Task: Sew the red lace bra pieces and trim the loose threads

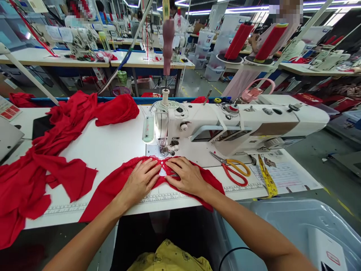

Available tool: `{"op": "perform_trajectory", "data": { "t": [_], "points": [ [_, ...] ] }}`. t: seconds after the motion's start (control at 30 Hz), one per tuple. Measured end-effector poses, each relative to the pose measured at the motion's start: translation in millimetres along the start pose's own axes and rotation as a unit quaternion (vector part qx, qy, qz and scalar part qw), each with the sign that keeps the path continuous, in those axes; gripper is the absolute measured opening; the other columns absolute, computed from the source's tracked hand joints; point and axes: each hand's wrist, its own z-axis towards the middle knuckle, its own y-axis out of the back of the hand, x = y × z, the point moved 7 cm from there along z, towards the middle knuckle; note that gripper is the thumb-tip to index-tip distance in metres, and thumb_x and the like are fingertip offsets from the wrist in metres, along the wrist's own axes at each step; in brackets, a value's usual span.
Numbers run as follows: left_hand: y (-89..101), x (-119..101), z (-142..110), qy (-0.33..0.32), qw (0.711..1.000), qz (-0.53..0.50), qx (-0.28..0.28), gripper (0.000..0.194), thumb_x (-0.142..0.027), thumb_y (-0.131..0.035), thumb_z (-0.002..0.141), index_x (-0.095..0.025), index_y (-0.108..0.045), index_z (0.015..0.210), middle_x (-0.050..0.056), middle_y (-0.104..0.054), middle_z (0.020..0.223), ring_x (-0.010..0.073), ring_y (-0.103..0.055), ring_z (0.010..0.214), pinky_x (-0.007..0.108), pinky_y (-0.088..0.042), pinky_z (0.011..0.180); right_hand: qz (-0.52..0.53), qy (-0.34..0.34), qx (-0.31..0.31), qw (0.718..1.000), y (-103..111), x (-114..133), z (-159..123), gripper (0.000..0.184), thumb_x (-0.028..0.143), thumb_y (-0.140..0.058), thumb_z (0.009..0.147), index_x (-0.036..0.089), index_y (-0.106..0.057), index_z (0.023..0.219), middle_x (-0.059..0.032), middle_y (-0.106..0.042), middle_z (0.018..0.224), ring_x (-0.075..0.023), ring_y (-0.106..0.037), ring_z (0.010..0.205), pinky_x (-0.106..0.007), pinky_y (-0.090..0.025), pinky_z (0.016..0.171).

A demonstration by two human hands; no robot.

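Observation:
My left hand [143,177] lies flat with fingers outstretched on a red lace-edged garment piece [109,192] in front of the sewing machine [203,116]. Opposite it, my right hand [186,176] rests on the same fabric, fingers spread and pointing inward. Between the hands is a gap in the cloth, where a pale patch shows. The fabric's far lace edge reaches the presser foot [164,150], just beyond my fingertips; whether it is under the foot I cannot tell.
Red fabric [67,139] is heaped at the left. Orange-and-red-handled scissors [235,169], a yellow tape measure [267,178] and a printed sheet [284,173] lie to the right. A clear plastic bin [282,210] stands at the lower right. Red thread cones [239,40] rise behind the machine.

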Motion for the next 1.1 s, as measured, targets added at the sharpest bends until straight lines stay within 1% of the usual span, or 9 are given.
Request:
{"op": "perform_trajectory", "data": {
  "t": [0.2,0.37,0.43,0.53,0.6,0.7,0.8,0.93,1.1],
  "points": [
    [3.0,1,-2,-0.001,1.0,-0.008,-0.016,0.035,-0.03,-0.045,0.101,-0.018,-0.06,0.13,0.013,-0.06,0.137,0.0279,-0.053,0.132,0.056,-0.04,0.113,0.016,0.015,-0.012,1.0,2,2,2,0.041,0.04,-0.064,0.089,0.02,-0.063,0.125,-0.01,-0.065,0.126,-0.0259,-0.058,0.114,-0.033,-0.059,0.068],
    [14.8,-2,2,-0.01,1.0,-0.007,-0.016,0.036,-0.031,-0.047,0.1,-0.014,-0.057,0.129,0.016,-0.061,0.133,0.0282,-0.056,0.126,0.05,-0.047,0.108,0.038,0.059,-0.026,0.997,9,7,4,0.031,0.031,-0.061,0.092,0.021,-0.064,0.121,-0.009,-0.066,0.122,-0.0227,-0.059,0.111,-0.033,-0.056,0.081],
    [22.0,-5,7,-0.009,1.0,-0.006,-0.014,0.032,-0.028,-0.047,0.1,-0.014,-0.059,0.126,0.015,-0.063,0.128,0.0275,-0.059,0.12,0.047,-0.052,0.103,0.038,0.075,-0.02,0.996,12,12,7,0.026,0.021,-0.058,0.091,0.022,-0.065,0.116,-0.007,-0.067,0.116,-0.0205,-0.059,0.104,-0.03,-0.054,0.077],
    [29.6,-10,15,-0.009,1.0,-0.021,-0.018,0.026,-0.019,-0.042,0.1,-0.016,-0.062,0.117,0.012,-0.067,0.116,0.0239,-0.062,0.108,0.042,-0.056,0.094,0.026,0.085,0.024,0.996,9,18,15,0.034,0.007,-0.055,0.081,0.021,-0.066,0.109,-0.0056,-0.066,0.106,-0.0193,-0.057,0.095,-0.026,-0.049,0.067],
    [31.2,-10,16,-0.015,0.999,-0.035,-0.031,0.024,-0.016,-0.041,0.1,-0.017,-0.062,0.11,0.01,-0.067,0.112,0.0223,-0.063,0.105,0.04,-0.056,0.091,0.011,0.092,0.054,0.994,4,20,20,0.039,0.003,-0.054,0.075,0.02,-0.065,0.108,-0.0059,-0.064,0.106,-0.0199,-0.055,0.095,-0.026,-0.046,0.063],
    [30.3,-5,14,-0.013,0.997,-0.055,-0.061,0.022,-0.013,-0.041,0.1,-0.016,-0.061,0.106,0.01,-0.067,0.11,0.0214,-0.062,0.106,0.038,-0.055,0.093,-0.013,0.105,0.077,0.991,-3,22,24,0.042,0.003,-0.054,0.074,0.02,-0.064,0.111,-0.0069,-0.063,0.108,-0.0211,-0.053,0.097,-0.025,-0.043,0.058],
    [27.1,3,10,-0.004,0.994,-0.076,-0.076,0.024,-0.012,-0.04,0.099,-0.017,-0.06,0.111,0.01,-0.068,0.111,0.0207,-0.062,0.109,0.038,-0.054,0.096,-0.025,0.111,0.074,0.991,-8,20,24,0.046,0.005,-0.055,0.076,0.021,-0.062,0.117,-0.0077,-0.062,0.11,-0.0219,-0.052,0.098,-0.026,-0.042,0.056],
    [20.4,9,9,0.007,0.994,-0.091,-0.052,0.027,-0.015,-0.042,0.1,-0.02,-0.06,0.12,0.008,-0.067,0.114,0.0208,-0.06,0.11,0.04,-0.051,0.097,-0.024,0.117,0.061,0.991,-12,17,22,0.044,0.012,-0.058,0.081,0.023,-0.061,0.123,-0.0084,-0.061,0.113,-0.0229,-0.051,0.098,-0.026,-0.045,0.058],
    [16.7,10,12,0.021,0.997,-0.074,-0.03,0.026,-0.026,-0.05,0.099,-0.023,-0.065,0.119,0.008,-0.065,0.114,0.0229,-0.06,0.107,0.041,-0.052,0.093,0.002,0.124,0.022,0.992,-9,14,20,0.036,0.011,-0.056,0.084,0.023,-0.066,0.116,-0.0067,-0.064,0.108,-0.0201,-0.053,0.093,-0.027,-0.047,0.061]
  ]
}}
